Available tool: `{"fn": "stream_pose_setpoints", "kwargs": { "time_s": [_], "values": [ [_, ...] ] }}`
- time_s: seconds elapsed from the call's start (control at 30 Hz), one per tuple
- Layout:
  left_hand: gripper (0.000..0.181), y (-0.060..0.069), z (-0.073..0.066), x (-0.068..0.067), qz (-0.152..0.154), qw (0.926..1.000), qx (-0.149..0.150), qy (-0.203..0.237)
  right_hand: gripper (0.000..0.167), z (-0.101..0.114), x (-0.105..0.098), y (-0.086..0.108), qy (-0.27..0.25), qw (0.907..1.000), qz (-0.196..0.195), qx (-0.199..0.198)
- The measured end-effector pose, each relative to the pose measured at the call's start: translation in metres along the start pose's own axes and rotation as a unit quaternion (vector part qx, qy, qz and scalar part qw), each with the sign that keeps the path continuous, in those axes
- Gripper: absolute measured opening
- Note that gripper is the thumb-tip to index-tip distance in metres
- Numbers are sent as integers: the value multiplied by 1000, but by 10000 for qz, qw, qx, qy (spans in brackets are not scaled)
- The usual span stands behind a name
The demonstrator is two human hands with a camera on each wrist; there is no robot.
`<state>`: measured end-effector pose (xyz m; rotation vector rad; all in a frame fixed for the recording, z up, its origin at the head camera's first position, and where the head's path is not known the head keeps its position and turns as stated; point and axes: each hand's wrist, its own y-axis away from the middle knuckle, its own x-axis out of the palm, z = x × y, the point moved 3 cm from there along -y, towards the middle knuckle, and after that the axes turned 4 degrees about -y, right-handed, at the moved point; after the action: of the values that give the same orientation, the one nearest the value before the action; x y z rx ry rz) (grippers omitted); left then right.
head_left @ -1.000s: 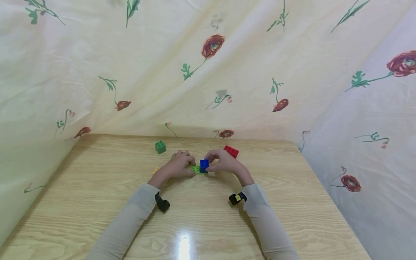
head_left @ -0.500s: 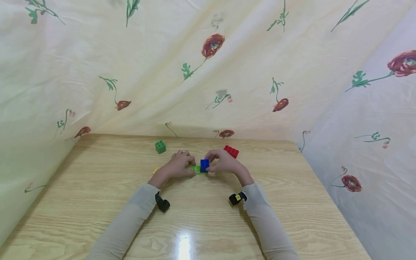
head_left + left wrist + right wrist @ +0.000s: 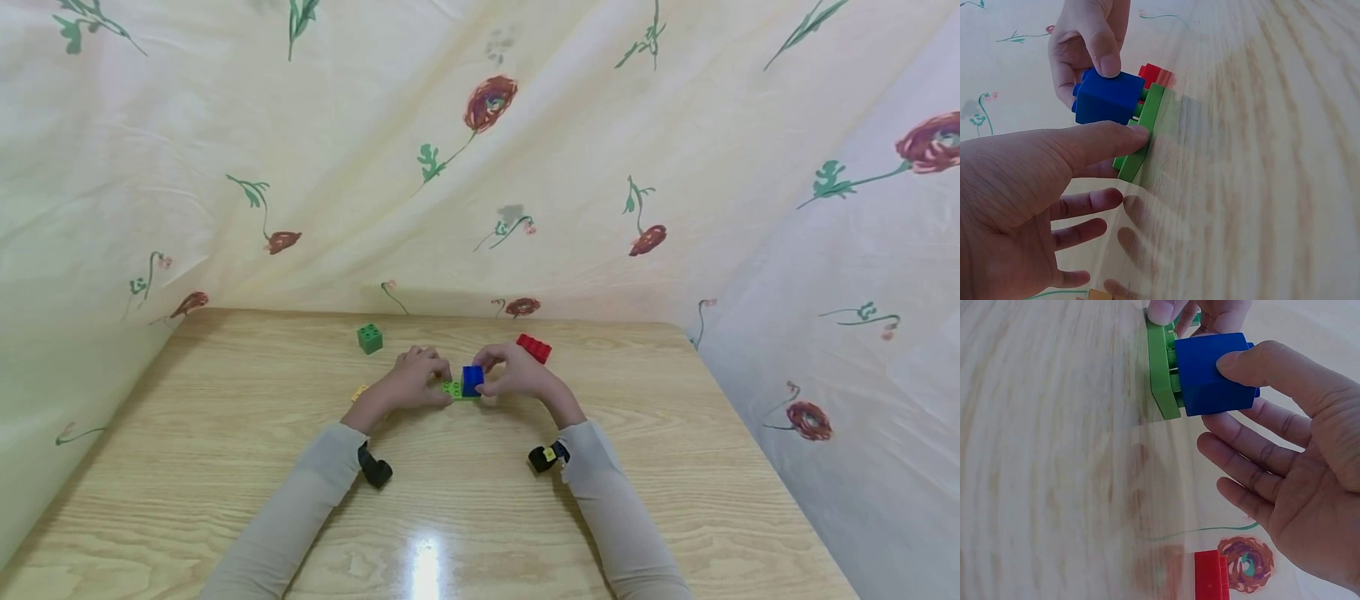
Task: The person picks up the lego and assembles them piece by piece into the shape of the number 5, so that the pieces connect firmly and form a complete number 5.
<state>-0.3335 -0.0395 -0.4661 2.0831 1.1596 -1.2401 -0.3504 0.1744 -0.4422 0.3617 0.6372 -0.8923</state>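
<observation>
A blue toy building brick (image 3: 1210, 381) sits at the studs of a flat light green building plate (image 3: 1161, 381), a thin gap still showing between them. My right hand (image 3: 513, 372) pinches the blue brick between thumb and forefinger. With thumb and a finger, my left hand (image 3: 412, 381) pinches the other end of the plate, which lies on the table. Seen from the left wrist, the left thumb covers part of the plate (image 3: 1147, 125), and the remaining fingers spread apart, holding nothing.
Behind the left hand stands a dark green brick (image 3: 370, 339). A red brick (image 3: 534, 348) lies just beyond the right hand. Partly hidden by the left wrist is a yellow piece (image 3: 360, 392). Flowered cloth (image 3: 390, 208) hangs along the table's (image 3: 465, 500) back and sides.
The blue brick has turned and shifted very slightly in the right hand's pinch, staying over the plate. Both arms have otherwise kept nearly the same place.
</observation>
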Motion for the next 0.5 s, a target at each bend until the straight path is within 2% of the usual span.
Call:
{"fn": "stream_pose_setpoints", "kwargs": {
  "time_s": [0.5],
  "values": [
    [19,1,-1,-1,-34,9999,59,104,25,3,1,1,102,9999,-19,102]
  ]
}}
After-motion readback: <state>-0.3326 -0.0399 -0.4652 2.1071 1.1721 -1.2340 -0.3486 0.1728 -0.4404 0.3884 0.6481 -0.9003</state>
